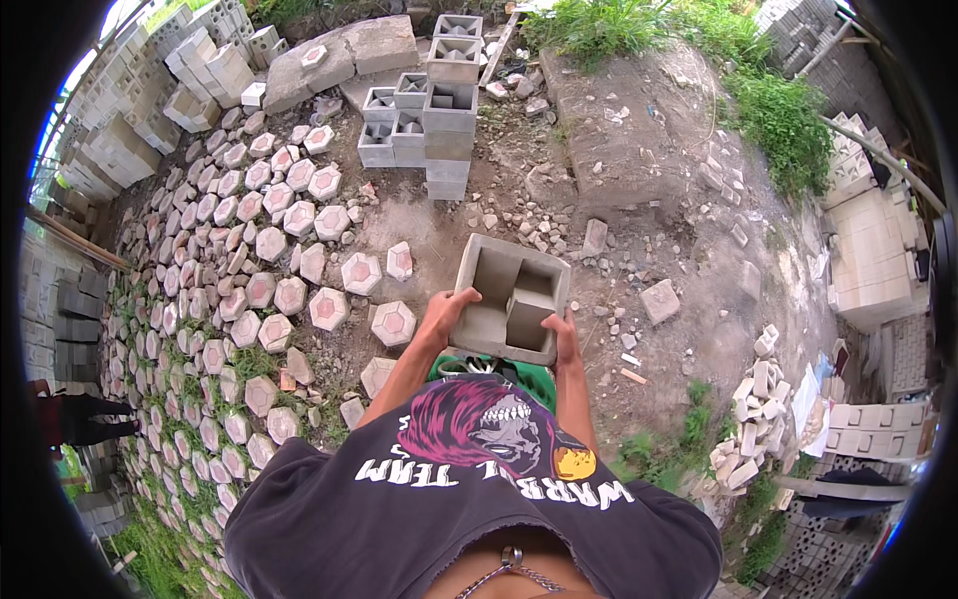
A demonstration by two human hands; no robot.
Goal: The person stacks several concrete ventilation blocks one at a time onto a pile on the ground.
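Note:
A grey hollow concrete block (479, 324) is held in front of my body, its open cells facing up. My left hand (446, 314) grips its left side, the thumb hooked over the rim and the other fingers hidden. On the opposite side my right hand (564, 337) clasps the block with its thumb on the edge. Ahead of me stands a group of similar hollow blocks (451, 108), stacked in columns of differing height.
Hexagonal pavers (329, 309) cover the ground at left. Rubble lies ahead and right, with a loose stone (660, 300) and a raised dirt mound (634, 130). Block stacks (215, 65) line the far left; a broken-brick heap (763, 409) sits right. A person's dark trousers (95, 417) show far left.

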